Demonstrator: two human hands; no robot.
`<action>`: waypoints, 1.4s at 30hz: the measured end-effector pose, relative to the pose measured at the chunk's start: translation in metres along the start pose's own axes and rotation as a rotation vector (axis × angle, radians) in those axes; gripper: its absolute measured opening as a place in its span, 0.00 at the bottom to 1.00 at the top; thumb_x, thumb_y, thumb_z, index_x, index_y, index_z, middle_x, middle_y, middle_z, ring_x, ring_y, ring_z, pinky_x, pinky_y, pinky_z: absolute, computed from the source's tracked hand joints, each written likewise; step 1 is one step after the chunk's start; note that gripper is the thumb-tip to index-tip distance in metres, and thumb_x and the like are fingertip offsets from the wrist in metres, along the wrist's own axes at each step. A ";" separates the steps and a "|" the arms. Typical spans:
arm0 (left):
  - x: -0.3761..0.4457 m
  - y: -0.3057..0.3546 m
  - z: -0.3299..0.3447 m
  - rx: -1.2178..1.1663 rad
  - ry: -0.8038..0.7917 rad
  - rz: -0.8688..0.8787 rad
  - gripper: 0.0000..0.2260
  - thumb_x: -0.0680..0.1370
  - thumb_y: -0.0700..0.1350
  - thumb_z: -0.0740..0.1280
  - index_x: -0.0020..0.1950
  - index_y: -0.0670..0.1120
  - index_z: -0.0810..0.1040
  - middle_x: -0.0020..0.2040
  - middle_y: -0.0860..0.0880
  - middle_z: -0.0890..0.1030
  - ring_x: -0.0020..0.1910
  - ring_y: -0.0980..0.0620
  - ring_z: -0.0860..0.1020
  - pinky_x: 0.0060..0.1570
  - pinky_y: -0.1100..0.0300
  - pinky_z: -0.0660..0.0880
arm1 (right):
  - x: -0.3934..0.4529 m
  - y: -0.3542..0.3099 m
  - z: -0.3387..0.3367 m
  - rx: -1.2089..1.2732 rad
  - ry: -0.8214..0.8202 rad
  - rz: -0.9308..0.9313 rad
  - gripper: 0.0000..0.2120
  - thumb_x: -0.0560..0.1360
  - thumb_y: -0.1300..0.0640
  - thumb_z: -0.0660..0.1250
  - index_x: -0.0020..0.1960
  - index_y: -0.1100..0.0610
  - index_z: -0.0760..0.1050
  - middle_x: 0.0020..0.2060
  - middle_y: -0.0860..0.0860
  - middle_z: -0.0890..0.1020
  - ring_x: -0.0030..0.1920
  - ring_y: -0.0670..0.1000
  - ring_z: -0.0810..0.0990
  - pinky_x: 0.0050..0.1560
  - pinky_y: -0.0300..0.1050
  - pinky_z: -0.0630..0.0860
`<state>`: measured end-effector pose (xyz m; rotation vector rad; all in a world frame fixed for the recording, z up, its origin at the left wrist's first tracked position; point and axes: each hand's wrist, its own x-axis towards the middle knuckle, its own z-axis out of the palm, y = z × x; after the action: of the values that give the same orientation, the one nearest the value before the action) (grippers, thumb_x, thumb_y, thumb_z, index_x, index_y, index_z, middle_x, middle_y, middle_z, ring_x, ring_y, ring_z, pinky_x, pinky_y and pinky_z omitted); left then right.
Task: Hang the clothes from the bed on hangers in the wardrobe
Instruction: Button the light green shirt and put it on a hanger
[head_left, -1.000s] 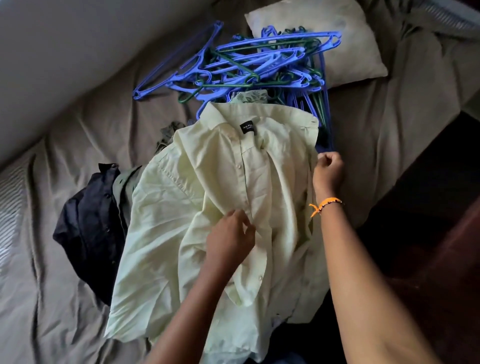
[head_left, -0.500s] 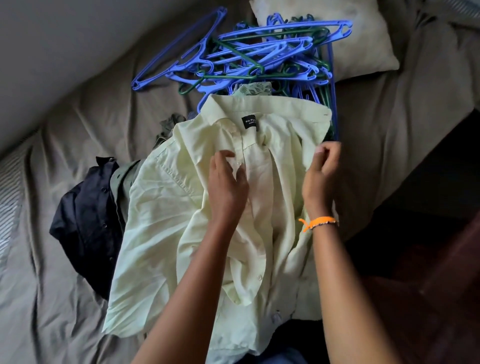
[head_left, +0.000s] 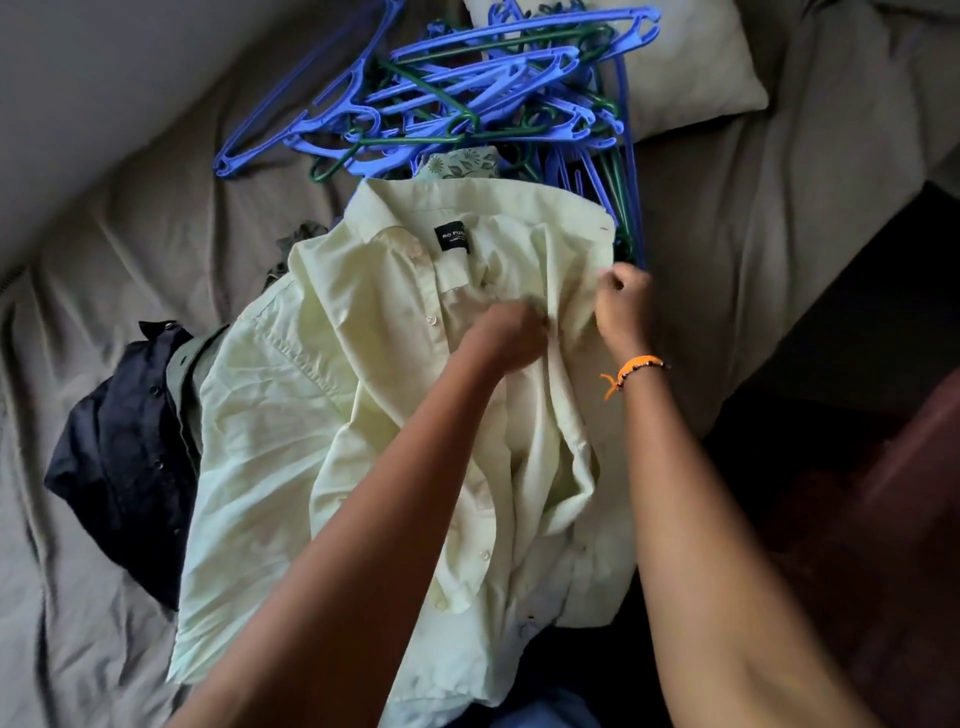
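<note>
Now I see pale yellow shirt (head_left: 322, 431) spread on bed (head_left: 130, 249), below hanger pile (head_left: 467, 98). Left hand (head_left: 506, 338) pinches placket near collar; right hand (head_left: 623, 306) grips shirt's right front edge.

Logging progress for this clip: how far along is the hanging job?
Nothing looks hung: no wardrobe is in view. In hand: both hands pinch the pale yellow button-up shirt on the bed. Left: pick from the blue and green plastic hangers, then the dark navy shirt.
</note>
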<state>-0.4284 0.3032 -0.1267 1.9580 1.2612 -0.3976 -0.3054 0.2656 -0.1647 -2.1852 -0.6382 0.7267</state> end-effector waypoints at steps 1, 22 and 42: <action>0.001 0.004 -0.001 -0.073 0.128 -0.004 0.11 0.78 0.41 0.59 0.49 0.37 0.79 0.50 0.37 0.81 0.51 0.38 0.78 0.45 0.54 0.72 | 0.005 0.002 -0.007 -0.032 0.082 0.020 0.12 0.76 0.61 0.58 0.34 0.62 0.68 0.34 0.62 0.77 0.37 0.57 0.70 0.38 0.49 0.60; 0.012 0.006 -0.060 -1.494 0.149 -0.083 0.11 0.81 0.43 0.57 0.47 0.39 0.76 0.37 0.45 0.81 0.35 0.49 0.79 0.38 0.57 0.75 | -0.214 0.058 -0.007 -0.963 -0.781 -0.134 0.27 0.76 0.61 0.61 0.72 0.56 0.56 0.58 0.57 0.77 0.57 0.60 0.78 0.51 0.51 0.75; -0.093 -0.068 0.050 -0.502 0.557 -0.461 0.06 0.73 0.45 0.65 0.46 0.45 0.79 0.46 0.46 0.82 0.49 0.42 0.78 0.41 0.57 0.69 | -0.129 -0.006 0.062 -0.267 -0.005 -0.226 0.10 0.67 0.59 0.65 0.47 0.59 0.69 0.45 0.55 0.76 0.49 0.59 0.75 0.37 0.46 0.63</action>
<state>-0.5236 0.2220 -0.1322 1.3727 1.9519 0.2603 -0.4409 0.2180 -0.1567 -2.2997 -1.0153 0.5539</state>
